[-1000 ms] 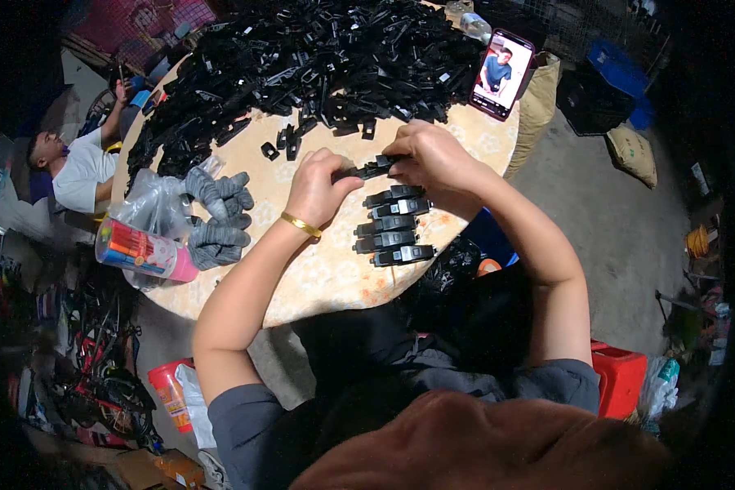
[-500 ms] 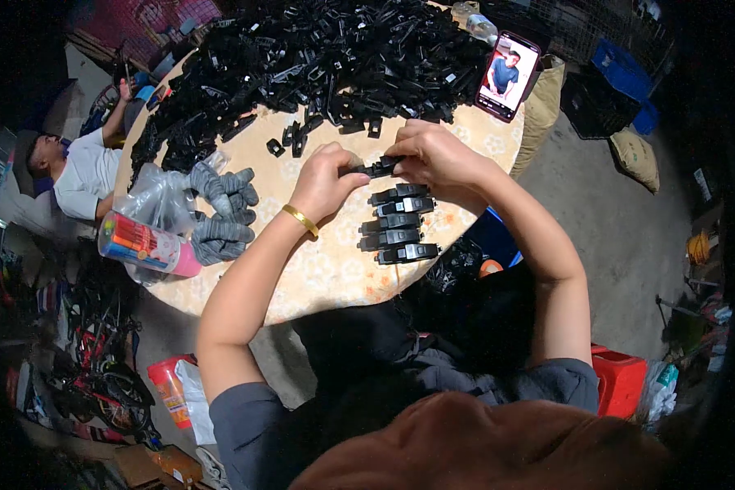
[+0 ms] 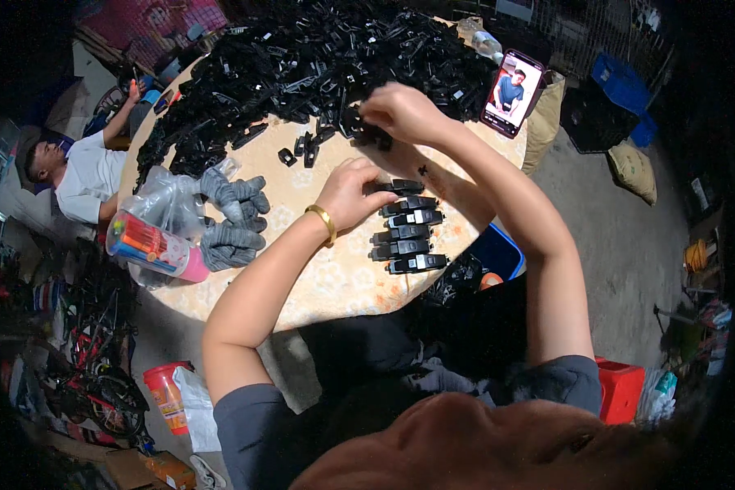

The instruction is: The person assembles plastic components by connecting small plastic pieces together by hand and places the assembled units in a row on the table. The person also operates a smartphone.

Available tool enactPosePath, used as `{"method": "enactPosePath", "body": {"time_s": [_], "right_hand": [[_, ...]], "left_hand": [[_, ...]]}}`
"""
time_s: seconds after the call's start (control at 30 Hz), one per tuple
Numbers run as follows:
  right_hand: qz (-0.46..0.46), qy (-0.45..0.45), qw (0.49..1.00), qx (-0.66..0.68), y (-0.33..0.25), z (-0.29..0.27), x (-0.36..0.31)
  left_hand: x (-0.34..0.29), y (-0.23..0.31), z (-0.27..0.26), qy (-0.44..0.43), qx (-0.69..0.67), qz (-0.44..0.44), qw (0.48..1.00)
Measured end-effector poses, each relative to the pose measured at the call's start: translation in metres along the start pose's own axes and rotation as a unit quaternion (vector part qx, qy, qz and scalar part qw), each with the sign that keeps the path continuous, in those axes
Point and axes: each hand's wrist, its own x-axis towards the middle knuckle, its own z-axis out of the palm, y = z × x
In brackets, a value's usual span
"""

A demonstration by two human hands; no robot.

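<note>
A short row of black plastic parts (image 3: 407, 232) lies on the cloth-covered table in front of me. At the row's far end, my left hand (image 3: 349, 194) pinches the left end of a black plastic part (image 3: 402, 186) between thumb and fingers. My right hand (image 3: 404, 113) reaches to the near edge of a big heap of black plastic parts (image 3: 327, 61). Its fingers are bent downward among the parts, and their tips are partly hidden, so what they grip cannot be made out.
A lit phone (image 3: 512, 92) stands at the table's right edge. Grey gloves (image 3: 233, 245), a clear plastic bag (image 3: 159, 200) and a jar of coloured pens (image 3: 155, 247) sit at the left. A person in a white shirt (image 3: 90, 184) is beyond the table's left side.
My right hand has left the black part both hands held and moved away to the heap. My left hand has brought that part nearer the row. The view has shifted slightly.
</note>
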Motion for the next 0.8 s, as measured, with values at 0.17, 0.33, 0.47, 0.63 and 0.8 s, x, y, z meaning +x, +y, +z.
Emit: {"method": "enactPosePath", "body": {"time_s": [0.17,0.33,0.47,0.63,0.8], "right_hand": [[-0.026,-0.009,0.981,-0.193,0.01,0.04,0.041],[-0.009,-0.095,0.963,-0.251,0.006,0.045,0.063],[-0.043,-0.063,0.966,-0.246,0.013,0.049,0.056],[-0.049,-0.046,0.959,-0.276,0.004,0.032,0.052],[0.026,0.071,0.989,-0.126,-0.011,-0.011,0.03]], "left_hand": [[0.0,-0.005,0.001,0.002,-0.021,0.038,0.999],[-0.001,-0.003,-0.004,0.003,-0.046,0.003,0.999],[0.001,-0.006,0.0,0.022,-0.017,0.033,0.999],[-0.001,-0.003,-0.001,0.087,-0.143,-0.077,0.983],[0.005,-0.009,-0.01,0.306,0.133,0.0,0.943]]}}
